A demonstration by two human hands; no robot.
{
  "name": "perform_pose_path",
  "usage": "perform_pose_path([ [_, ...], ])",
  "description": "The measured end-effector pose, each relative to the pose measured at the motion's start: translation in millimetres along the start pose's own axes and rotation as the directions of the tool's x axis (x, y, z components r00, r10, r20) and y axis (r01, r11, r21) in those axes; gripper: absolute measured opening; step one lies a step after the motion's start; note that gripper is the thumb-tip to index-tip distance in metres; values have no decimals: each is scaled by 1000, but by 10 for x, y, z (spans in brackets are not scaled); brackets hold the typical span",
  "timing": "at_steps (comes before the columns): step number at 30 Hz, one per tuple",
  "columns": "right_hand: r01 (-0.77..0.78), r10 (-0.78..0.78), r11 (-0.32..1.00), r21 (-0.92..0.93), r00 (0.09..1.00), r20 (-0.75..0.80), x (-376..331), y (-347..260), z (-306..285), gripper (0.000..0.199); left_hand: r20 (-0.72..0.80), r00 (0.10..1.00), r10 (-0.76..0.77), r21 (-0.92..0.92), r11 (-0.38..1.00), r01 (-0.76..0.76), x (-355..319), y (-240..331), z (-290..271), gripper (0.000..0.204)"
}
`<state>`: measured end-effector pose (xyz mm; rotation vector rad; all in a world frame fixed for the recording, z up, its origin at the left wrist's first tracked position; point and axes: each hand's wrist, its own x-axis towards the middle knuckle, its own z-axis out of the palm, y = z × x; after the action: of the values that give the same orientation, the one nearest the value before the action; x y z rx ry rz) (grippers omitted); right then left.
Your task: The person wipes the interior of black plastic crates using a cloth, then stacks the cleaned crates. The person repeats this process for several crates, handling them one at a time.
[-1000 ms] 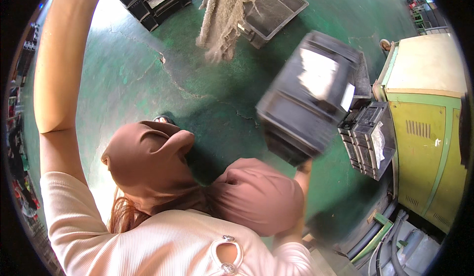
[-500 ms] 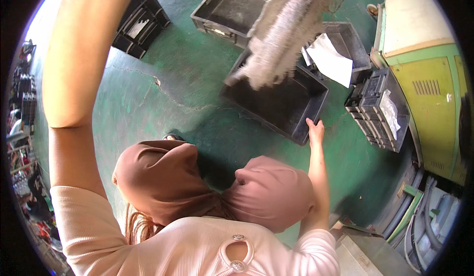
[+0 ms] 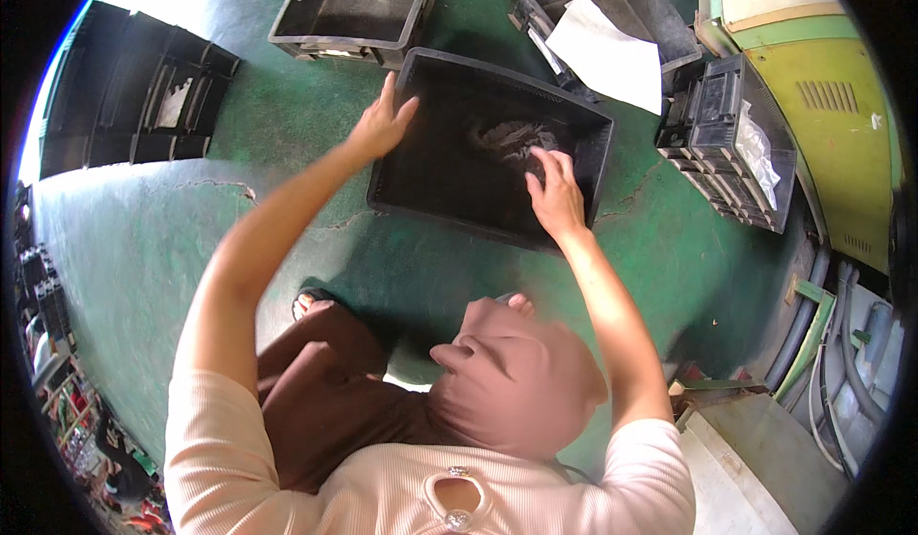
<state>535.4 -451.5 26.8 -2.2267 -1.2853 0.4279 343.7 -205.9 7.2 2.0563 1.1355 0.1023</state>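
Note:
A black plastic crate [image 3: 459,186] rests on the floor before my feet, slightly turned. By its left rim is my left hand [image 3: 381,129], index finger stretched out and thumb apart, with no object in it. Over the crate's right side hovers my right hand [image 3: 557,196], fingers loosely bent and thumb apart, holding nothing visible. Just beyond its fingertips a small crumpled greyish scrap [image 3: 516,141] lies inside the crate; its material is hard to make out.
Another black crate [image 3: 349,43] stands at the far left, and one with a white sheet [image 3: 602,52] at the far right. Stacked crates [image 3: 722,143] flank a yellow-green cabinet [image 3: 813,105]. More black crates [image 3: 134,95] are stacked at left. Pipes [image 3: 846,344] run at the right.
My raised left arm has come down to the crate's left rim. The shaggy grey cloth-like piece above the crate is out of sight. My right hand has left the crate's corner and moved over its inside.

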Motion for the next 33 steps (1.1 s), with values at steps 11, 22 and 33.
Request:
perform_pose_path([
  [11, 324, -252, 854, -407, 942, 222, 1022, -154, 1317, 15, -178, 984, -8, -301, 952, -47, -116, 181, 159, 43],
  [22, -11, -158, 610, -793, 978, -135, 1078, -335, 1776, 26, -141, 988, 62, -255, 962, -97, -115, 220, 211, 47],
  [33, -247, 171, 669, -701, 969, -178, 531, 891, 331, 12, -119, 993, 19, -260, 964, -50, -124, 306, 206, 46],
])
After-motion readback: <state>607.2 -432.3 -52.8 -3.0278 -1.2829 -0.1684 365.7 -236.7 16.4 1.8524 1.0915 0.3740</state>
